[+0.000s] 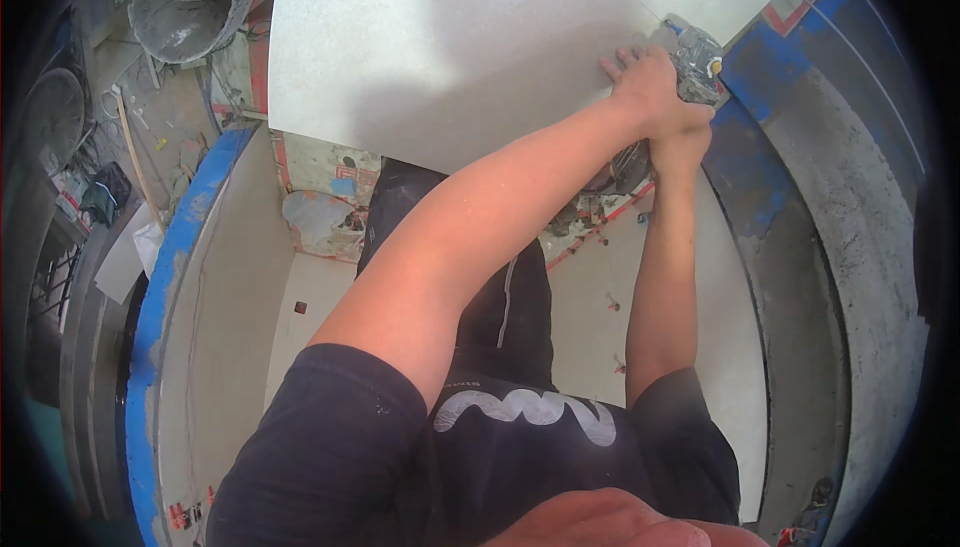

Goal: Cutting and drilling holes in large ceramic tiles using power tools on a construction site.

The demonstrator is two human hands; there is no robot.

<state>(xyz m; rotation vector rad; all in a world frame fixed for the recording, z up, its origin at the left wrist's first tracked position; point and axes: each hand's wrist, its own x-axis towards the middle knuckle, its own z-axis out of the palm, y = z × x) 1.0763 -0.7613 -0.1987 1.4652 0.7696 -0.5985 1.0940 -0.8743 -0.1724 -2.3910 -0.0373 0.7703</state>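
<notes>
A large pale tile slab (350,37) spans the top of the view, its near edge slanting down to the right. At its right corner is a dusty grey power tool (697,52) with a small yellow part; its exact kind is hard to make out. My left hand (645,85) reaches across and closes over the tool's near side, fingertips beside the slab surface. Just below it, my right hand (684,139) is wrapped around the tool, partly overlapped by the left. A dark rounded part (630,165) shows under my wrists.
Below me are pale tiled surfaces (590,317) with red clips. A blue-smeared ledge (185,237) runs along the left, a grey wall edge (790,237) along the right. A mortar-crusted bucket (190,7) and a wooden stick (135,157) lie at the upper left.
</notes>
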